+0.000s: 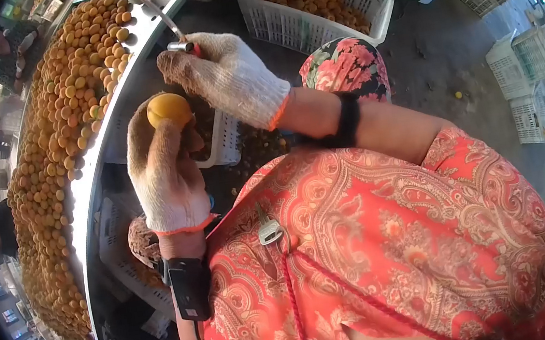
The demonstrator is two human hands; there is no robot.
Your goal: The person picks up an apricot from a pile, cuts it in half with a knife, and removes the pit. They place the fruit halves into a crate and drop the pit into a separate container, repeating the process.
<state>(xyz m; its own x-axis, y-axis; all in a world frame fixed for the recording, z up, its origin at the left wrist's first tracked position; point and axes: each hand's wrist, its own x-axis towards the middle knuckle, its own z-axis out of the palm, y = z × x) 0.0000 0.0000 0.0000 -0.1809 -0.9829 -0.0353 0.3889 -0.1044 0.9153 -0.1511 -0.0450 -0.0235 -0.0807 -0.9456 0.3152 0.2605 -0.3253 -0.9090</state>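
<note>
My left hand [164, 160], in a stained white knit glove, is closed around a yellow-orange apricot [168, 108] held at its fingertips. Just above and to the right of it, my gloved right hand [221, 70] grips a small tool [180, 46] with a shiny metal end and a bit of red. Its exact kind is hidden by the fingers. The tool and the apricot are apart. Beside my left hand runs a metal-edged table [92, 149] heaped with whole apricots [57, 178].
A white crate [362, 17] of halved, orange fruit stands beyond my right hand. Another white crate [223, 138] sits low behind my hands, and one [114, 249] is under the table edge. Stacked crates [524, 65] stand at right. Other people [9, 50] are across the table.
</note>
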